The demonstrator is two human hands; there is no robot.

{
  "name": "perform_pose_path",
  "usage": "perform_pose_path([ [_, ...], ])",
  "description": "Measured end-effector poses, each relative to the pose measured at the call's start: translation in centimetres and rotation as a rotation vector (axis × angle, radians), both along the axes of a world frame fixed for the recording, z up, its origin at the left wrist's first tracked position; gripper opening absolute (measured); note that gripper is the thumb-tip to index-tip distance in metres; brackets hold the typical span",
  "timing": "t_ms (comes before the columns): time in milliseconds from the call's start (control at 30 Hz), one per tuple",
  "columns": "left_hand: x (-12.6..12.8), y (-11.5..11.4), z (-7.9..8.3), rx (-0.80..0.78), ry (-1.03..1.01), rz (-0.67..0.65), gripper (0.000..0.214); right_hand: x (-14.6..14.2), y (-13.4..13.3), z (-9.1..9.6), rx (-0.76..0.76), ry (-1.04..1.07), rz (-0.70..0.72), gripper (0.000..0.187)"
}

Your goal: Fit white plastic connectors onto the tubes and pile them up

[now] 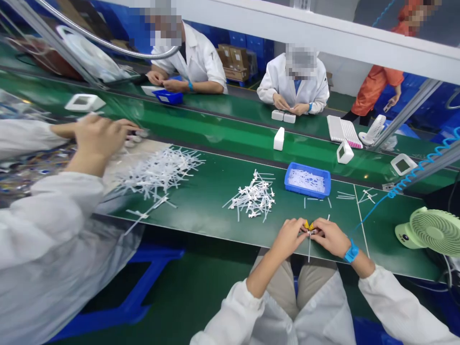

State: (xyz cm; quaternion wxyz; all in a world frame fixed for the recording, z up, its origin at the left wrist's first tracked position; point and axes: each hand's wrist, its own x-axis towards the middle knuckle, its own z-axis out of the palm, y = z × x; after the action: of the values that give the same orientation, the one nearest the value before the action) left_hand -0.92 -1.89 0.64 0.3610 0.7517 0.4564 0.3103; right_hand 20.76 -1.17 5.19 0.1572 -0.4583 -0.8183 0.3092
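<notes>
small white piece with yellow tips sits pinched between both of the person's hands, just above the near edge of the green worktop. the left hand grasps it from one side with thumb and forefinger closed on it, and the right hand, with a blue wristband on its wrist, grasps it from the other. a thin white strand hangs down from the piece between the hands.

as a judgement from how things lie: one piece is in hand, and much is left. a heap of white pieces lies loose just beyond the hands, and a blue tray behind it holds more white bits; whether those are finished i cannot tell. a few loose strips lie scattered to the right of the tray.

further left a larger heap of white strips spreads over the worktop, near a co-worker's hand in a white sleeve. nothing lies between the person's hands and the nearer heap. a green fan stands at the right edge, with a blue coiled hose running above it. beyond the worktop a green belt carries white housings, and two people in white coats sit across it.
</notes>
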Motion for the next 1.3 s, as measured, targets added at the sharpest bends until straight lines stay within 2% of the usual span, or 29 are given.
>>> perform_pose_path([
  [133, -0.1, 0.0, -0.3, 0.017, 0.006, -0.015, 0.015, -0.7, -0.2, -0.7, 0.09, -0.135, 0.014, 0.008],
  [267, -0.4, 0.1, -1.2, 0.053, 0.013, -0.008, 0.012, -1.5, -0.1, -1.3, 0.117, -0.246, 0.036, 0.012],
  [400, -0.8, 0.2, -2.1, 0.075, 0.016, -0.012, 0.01, -2.1, 0.1, -1.1, 0.122, -0.294, 0.055, 0.013],
  [567, -1.0, 0.4, -2.1, 0.073, 0.016, -0.021, 0.005, -2.5, 0.1, -1.1, 0.101, -0.325, 0.078, 0.015],
  [833, -1.5, 1.0, -2.4, 0.128, 0.002, -0.037, 0.004, -3.0, 0.3, -0.4, 0.096, -0.354, -0.002, 0.009],
  [1000, -1.2, 0.6, -1.6, 0.102, 0.022, -0.032, 0.007, -3.0, -0.3, 0.0, 0.098, -0.34, -0.044, 0.006],
  [1133, -0.9, -0.1, -0.7, 0.052, 0.042, -0.013, 0.007, -2.9, -0.6, -0.8, 0.085, -0.307, -0.028, 0.018],
  [1300, -0.6, -0.3, -0.6, 0.015, 0.061, 0.003, 0.015, -2.6, -0.2, -1.9, 0.088, -0.249, 0.008, 0.022],
])
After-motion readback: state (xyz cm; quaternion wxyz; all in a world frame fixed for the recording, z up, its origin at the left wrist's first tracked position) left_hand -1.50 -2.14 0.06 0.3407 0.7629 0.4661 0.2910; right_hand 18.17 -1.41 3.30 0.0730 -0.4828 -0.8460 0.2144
